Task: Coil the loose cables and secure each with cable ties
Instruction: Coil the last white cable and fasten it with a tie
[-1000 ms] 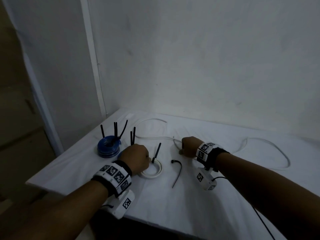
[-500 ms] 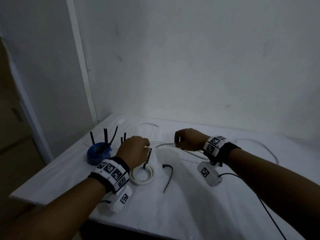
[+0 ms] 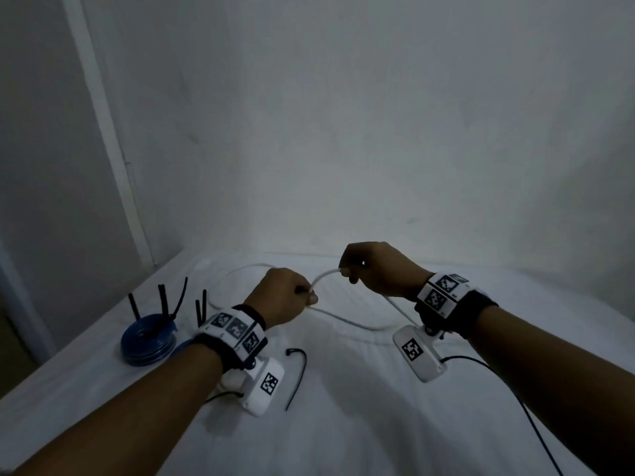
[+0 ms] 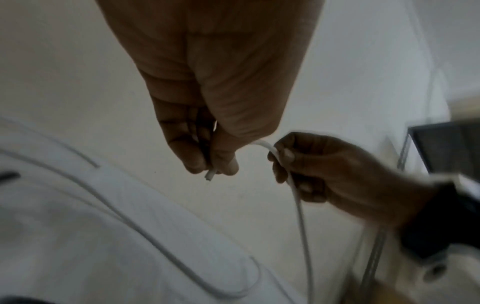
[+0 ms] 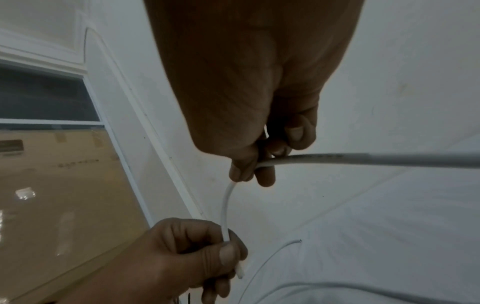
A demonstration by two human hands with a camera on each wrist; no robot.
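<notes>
A loose white cable spans between my two hands, raised above the white-covered table. My left hand pinches it close to its cut end, which pokes out below the thumb and fingers. My right hand grips the same cable a short way along, and the rest trails back to the table. A coiled blue cable with black ties standing up from it lies at the left. One loose black cable tie lies near my left wrist.
The wall stands close behind the table, with a white door frame at the left. The table's left edge drops off beside the blue coil. A black wire runs from the right wrist camera across the cloth.
My left hand left the small white coil and its tie and took the white cable's end. My right hand lifted that cable off the table. Both hands now sit higher and closer together.
</notes>
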